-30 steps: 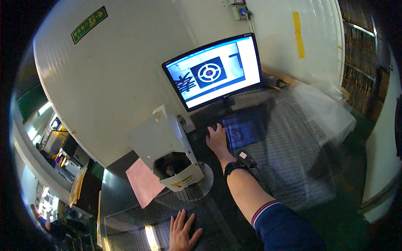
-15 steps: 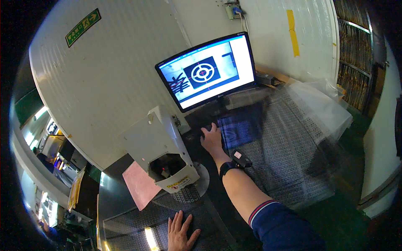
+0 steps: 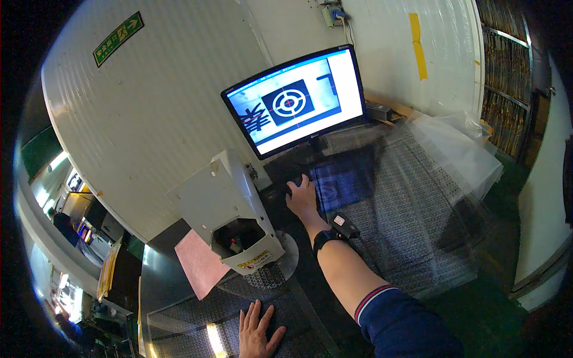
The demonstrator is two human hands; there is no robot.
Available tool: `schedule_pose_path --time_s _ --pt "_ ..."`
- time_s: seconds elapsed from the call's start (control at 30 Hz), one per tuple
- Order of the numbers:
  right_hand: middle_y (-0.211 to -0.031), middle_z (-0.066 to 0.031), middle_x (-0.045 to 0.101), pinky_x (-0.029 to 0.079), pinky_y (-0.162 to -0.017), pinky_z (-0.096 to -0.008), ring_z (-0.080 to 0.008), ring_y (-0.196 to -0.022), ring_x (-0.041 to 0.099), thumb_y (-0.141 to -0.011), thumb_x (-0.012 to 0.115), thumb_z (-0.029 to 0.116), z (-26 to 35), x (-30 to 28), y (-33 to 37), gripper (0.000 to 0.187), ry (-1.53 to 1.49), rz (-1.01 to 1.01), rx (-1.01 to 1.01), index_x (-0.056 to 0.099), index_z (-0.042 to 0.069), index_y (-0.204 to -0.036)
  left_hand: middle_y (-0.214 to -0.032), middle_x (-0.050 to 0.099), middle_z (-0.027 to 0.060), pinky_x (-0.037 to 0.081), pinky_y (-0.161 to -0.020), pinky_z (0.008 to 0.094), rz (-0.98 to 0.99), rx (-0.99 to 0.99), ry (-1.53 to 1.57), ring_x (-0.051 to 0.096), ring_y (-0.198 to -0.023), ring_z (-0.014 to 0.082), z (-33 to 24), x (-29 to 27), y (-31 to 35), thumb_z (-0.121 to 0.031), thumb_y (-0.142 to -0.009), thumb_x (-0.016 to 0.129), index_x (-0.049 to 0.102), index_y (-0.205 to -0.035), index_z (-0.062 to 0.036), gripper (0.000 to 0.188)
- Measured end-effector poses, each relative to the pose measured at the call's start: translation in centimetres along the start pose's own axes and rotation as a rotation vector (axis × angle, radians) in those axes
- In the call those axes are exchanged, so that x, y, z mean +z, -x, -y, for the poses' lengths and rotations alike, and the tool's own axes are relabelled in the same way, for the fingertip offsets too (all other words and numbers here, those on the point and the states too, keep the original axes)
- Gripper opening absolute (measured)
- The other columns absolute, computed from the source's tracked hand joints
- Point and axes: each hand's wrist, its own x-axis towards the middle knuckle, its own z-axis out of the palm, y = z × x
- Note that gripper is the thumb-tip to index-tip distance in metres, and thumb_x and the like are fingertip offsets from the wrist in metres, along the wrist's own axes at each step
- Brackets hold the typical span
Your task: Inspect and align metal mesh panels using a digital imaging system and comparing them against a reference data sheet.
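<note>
My left hand (image 3: 256,333) lies flat on a see-through sheet with a dense dark pattern (image 3: 179,322), its fingers spread. Farther forward, my right hand (image 3: 302,200) reaches to the dark tabletop below the monitor, thumb and fingers apart. Whether anything lies under its fingertips is too dark to tell. A wristband (image 3: 324,238) with a small black box (image 3: 345,227) is on my right wrist. Between my hands stands a pale machine (image 3: 245,209) with an open-fronted head. The lit monitor (image 3: 295,101) displays a white ringed target with red crosshairs.
To the right is another large patterned transparent sheet (image 3: 412,227), with clear plastic film (image 3: 459,155) behind it. Pink paper (image 3: 200,262) lies left of the machine. Racks (image 3: 507,89) stand far right; another person (image 3: 62,227) is far off at the left.
Both of my hands stay in place, and the target on the monitor looks the same. The distant person at the left has shifted slightly.
</note>
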Motion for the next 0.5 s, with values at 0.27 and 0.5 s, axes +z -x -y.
schedule_pose_path --time_s 0.27,0.5 --pt "-0.125 -0.027 0.039 0.04 -0.088 -0.0425 -0.0408 -0.103 0.046 -0.073 0.067 0.025 -0.25 0.01 -0.19 0.038 0.061 0.03 -0.012 0.059 0.017 -0.11 -0.14 0.032 0.0229 0.017 -0.108 0.0496 -0.003 0.024 0.006 0.028 -0.131 0.0368 -0.01 0.1 -0.33 -0.036 -0.087 0.054 0.044 -0.131 -0.0071 0.054" --pt "-0.125 -0.0262 0.04 0.038 -0.089 -0.0423 -0.0372 -0.102 0.047 -0.073 0.065 0.027 0.16 -0.46 -0.14 0.035 0.047 0.036 0.011 0.06 0.015 -0.105 -0.141 0.03 0.0228 0.016 -0.108 0.0495 0.014 0.003 0.019 0.026 -0.132 0.0368 -0.71 -0.73 -0.18 -0.035 -0.087 0.053 0.041 -0.133 -0.0073 0.055"
